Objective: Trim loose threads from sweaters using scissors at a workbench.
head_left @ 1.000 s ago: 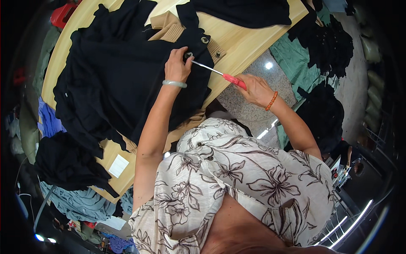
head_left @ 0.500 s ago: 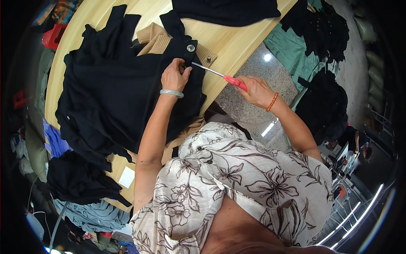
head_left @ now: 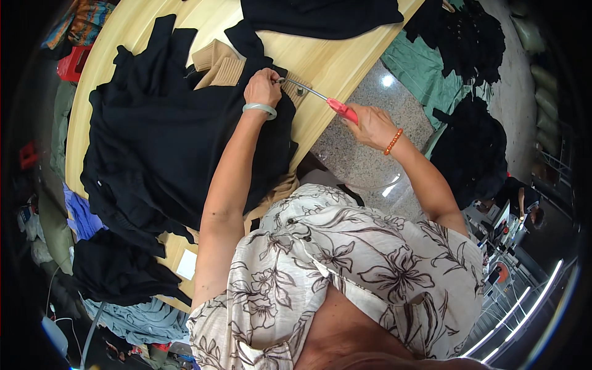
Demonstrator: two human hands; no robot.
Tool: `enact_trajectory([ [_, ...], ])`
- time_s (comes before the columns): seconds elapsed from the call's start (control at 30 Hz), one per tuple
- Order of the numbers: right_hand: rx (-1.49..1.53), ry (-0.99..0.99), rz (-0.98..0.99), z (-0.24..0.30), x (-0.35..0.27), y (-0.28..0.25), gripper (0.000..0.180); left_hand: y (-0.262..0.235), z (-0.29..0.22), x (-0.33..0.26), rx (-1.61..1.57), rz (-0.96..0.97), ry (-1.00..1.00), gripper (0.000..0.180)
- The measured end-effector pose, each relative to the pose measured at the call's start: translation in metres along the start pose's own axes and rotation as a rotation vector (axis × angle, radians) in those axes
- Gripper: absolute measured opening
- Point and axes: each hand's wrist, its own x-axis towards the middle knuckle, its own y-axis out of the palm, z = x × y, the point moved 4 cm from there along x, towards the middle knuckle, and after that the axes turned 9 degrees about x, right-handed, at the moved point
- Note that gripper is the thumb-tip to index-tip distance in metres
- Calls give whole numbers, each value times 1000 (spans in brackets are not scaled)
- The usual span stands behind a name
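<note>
A black garment (head_left: 166,142) lies spread over a tan knitted one (head_left: 217,65) on a round wooden table (head_left: 333,58). My left hand (head_left: 263,86), with a pale bangle at the wrist, pinches the black cloth at its edge near a metal button. My right hand (head_left: 370,125), wearing an orange bead bracelet, grips a slim metal tool with a pink-red handle (head_left: 341,110). The tool's tip reaches the spot held by my left fingers.
Another black garment (head_left: 314,13) lies at the table's far side. Piles of black (head_left: 472,148) and green cloth (head_left: 419,68) sit on the speckled floor to the right. More dark and blue clothes (head_left: 117,271) hang off the table's left edge. A white card (head_left: 185,264) lies near it.
The view has shifted, so the table sits lower and larger in frame. Both hands stay together at the garment's edge, the tool still pointing at the pinched spot.
</note>
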Motion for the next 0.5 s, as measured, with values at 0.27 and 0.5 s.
enact_trajectory([
  [0.27, -51, -43, 50, 1, 13, -8, 30, -5, 10, -2, -149, -12, 66, 11],
  [0.5, -62, -90, 157, 27, 10, 2, 33, 8, 47, -2, -491, 73, -16, 9],
])
